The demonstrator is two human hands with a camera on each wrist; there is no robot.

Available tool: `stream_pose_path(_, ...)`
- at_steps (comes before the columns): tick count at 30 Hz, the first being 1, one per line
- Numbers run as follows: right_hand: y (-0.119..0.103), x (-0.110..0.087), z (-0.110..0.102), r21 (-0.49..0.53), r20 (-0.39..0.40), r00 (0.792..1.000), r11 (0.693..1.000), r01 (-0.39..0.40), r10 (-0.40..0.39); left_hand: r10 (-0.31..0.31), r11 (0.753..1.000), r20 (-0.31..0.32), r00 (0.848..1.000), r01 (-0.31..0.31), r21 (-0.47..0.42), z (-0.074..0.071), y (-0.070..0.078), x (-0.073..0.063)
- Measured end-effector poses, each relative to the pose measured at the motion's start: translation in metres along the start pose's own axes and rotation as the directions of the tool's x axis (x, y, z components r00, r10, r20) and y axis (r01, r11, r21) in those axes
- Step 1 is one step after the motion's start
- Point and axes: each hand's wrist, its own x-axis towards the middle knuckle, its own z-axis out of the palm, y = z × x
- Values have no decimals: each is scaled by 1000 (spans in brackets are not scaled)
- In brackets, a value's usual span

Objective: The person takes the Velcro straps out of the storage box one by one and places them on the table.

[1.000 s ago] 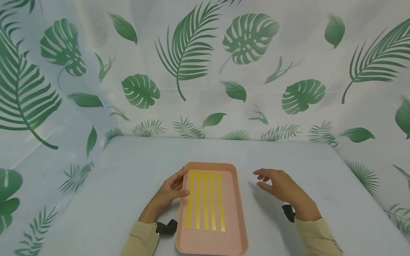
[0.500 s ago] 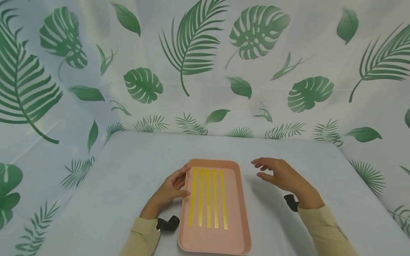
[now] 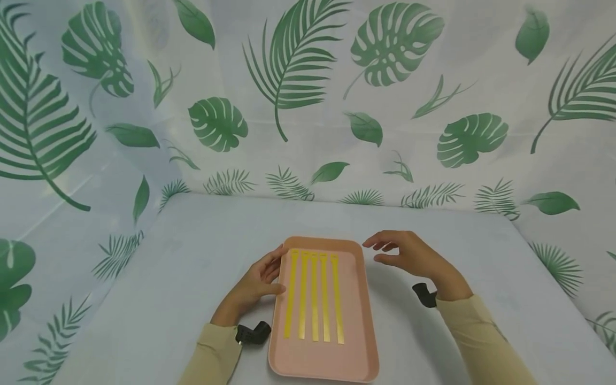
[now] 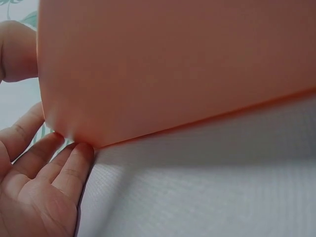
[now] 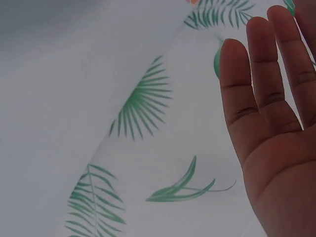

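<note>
A pink rectangular tray lies lengthwise before me, bearing several flat yellow strips. The strips run side by side along the tray's left and middle, each with a wider, slotted end at the far side. My left hand holds the tray's left edge, thumb over the rim. In the left wrist view, its fingertips meet the outside of the tray wall low down. My right hand hovers beside the tray's far right corner, fingers loosely bent and holding nothing. In the right wrist view its palm shows, fingers extended.
A white-covered table extends around the tray. Behind it and at both sides hang white curtains printed with green leaves. Black wrist cameras sit on both forearms, the left one close beside the tray's left wall.
My right hand has moved left, to the tray's far right corner. The left hand keeps its hold on the tray. The head view has shifted slightly, so everything appears a little higher and further right.
</note>
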Motion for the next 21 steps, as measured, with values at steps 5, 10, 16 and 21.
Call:
stream_pose_path(5,-2,14,6,2,18,998,998,58,-58,7,1000,8,1000,-7,-16,-1,0,0)
stream_pose_path(10,-8,31,11,43,51,994,995,90,-92,2,1000,10,1000,-2,-23,-2,-1,0)
stream_pose_path(16,-12,49,17,106,97,991,991,85,-96,-2,1000,20,1000,3,-30,-3,-1,2)
stream_pose_path(21,-14,59,25,148,124,987,985,87,-106,-18,999,8,1000,18,-35,-2,-1,3)
